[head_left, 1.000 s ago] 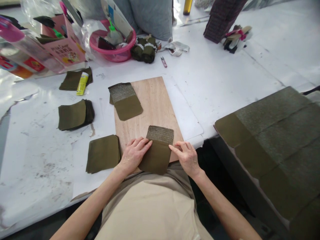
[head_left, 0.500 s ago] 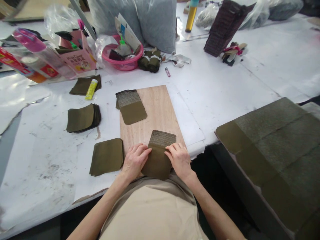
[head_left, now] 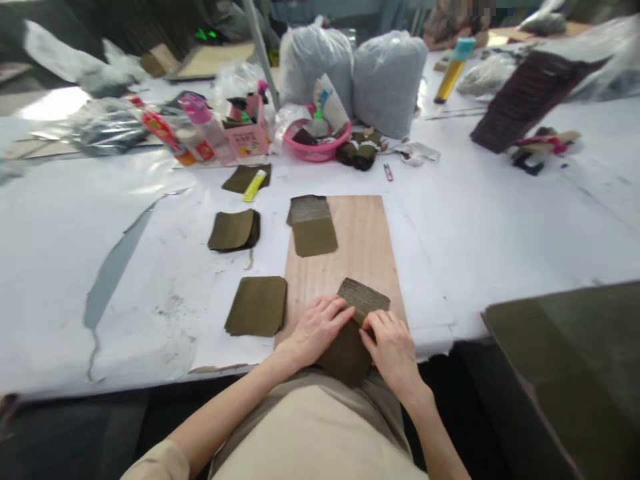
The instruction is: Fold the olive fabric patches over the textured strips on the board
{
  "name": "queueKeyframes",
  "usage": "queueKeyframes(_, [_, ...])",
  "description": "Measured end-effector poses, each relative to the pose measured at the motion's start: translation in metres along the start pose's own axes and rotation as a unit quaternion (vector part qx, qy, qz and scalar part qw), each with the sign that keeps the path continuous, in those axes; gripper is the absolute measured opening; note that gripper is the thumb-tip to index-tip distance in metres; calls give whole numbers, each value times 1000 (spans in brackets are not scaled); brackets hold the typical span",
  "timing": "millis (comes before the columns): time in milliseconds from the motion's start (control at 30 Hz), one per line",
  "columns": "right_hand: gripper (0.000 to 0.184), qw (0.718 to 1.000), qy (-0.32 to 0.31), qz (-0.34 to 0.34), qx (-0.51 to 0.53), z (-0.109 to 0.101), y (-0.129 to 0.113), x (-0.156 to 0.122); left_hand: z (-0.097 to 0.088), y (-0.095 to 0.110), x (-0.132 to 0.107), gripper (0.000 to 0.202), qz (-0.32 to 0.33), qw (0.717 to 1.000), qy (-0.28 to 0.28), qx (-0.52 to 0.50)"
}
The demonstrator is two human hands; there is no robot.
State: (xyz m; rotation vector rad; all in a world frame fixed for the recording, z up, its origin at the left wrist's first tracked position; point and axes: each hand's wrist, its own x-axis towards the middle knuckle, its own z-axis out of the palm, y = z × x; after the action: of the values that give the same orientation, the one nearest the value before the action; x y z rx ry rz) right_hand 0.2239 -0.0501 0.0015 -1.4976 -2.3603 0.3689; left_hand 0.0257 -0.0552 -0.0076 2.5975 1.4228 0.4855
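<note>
An olive fabric piece [head_left: 347, 357] with a greyish ribbed band at its far end lies tilted over the near edge of a wooden board [head_left: 367, 247]. My left hand [head_left: 320, 328] is closed at its left side, with the fingertips on the fabric just below the band. On the right side my right hand [head_left: 393, 343] pinches the piece near the same line. Farther up the board rests another banded olive piece [head_left: 315, 235], on top of something similar. To the left of the board is a stack of olive fabric squares [head_left: 257, 307].
Another olive stack [head_left: 233, 230] and a yellow tube [head_left: 254, 185] on fabric lie at left. Behind stand a pink basket [head_left: 313, 152], a pink box [head_left: 247, 137] and stuffed plastic bags [head_left: 390, 80]. Small pink snips [head_left: 388, 172] lie beyond the board. Large olive panels [head_left: 585, 347] are at right.
The view has swung left and up, so the table things appear farther right. The fabric piece has turned askew in my hands, and my hands have come closer together.
</note>
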Motion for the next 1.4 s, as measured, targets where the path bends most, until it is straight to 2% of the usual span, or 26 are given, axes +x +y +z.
queueKeyframes(133, [19, 997, 19, -33, 60, 9, 11, -4, 3, -1, 16, 18, 42, 999, -29, -1])
queueKeyframes(267, [22, 990, -24, 48, 133, 13, 21, -6, 5, -6, 19, 12, 76, 996, -37, 6])
queueKeyframes(367, [33, 985, -45, 59, 156, 10, 23, -8, 4, -8, 17, 12, 90, 996, -28, 1])
queueKeyframes(467, [40, 983, -51, 58, 168, 9, 29, -7, 3, -11, 14, 13, 93, 995, -28, -10])
queueKeyframes(600, [43, 979, -58, 80, 179, 13, 39, -5, -4, -16, 9, 16, 59, 997, -38, -43])
queueKeyframes(700, [46, 979, -58, 92, 173, 17, 42, -3, -18, -18, 2, 22, 3, 992, -42, -118])
queueKeyframes(767, [48, 981, -53, 108, 153, 19, 39, -2, -30, -21, -6, 23, -59, 975, -17, -216])
queueKeyframes(867, [50, 984, -44, 129, 115, 22, 34, -3, -50, -31, -24, 25, -193, 908, 60, -367])
queueKeyframes(967, [52, 985, -39, 145, 85, 25, 31, -5, -62, -49, -51, 29, -331, 834, 154, -413])
queueKeyframes(1000, [53, 985, -37, 148, 82, 27, 31, -6, -64, -57, -61, 28, -366, 822, 185, -395])
queueKeyframes(1067, [54, 985, -26, 148, 83, 29, 31, -8, -63, -72, -80, 25, -427, 823, 227, -297])
queueKeyframes(1133, [54, 985, -2, 141, 95, 30, 31, -10, -58, -85, -98, 23, -471, 840, 209, -171])
queueKeyframes(1200, [53, 984, 27, 128, 122, 30, 32, -12, -50, -93, -110, 24, -493, 847, 179, -87])
queueKeyframes(1300, [48, 977, 63, 112, 170, 25, 34, -15, -39, -95, -118, 28, -508, 845, 166, -16])
queueKeyframes(1400, [43, 976, 79, 108, 173, 19, 37, -14, -33, -94, -119, 29, -504, 848, 164, 14])
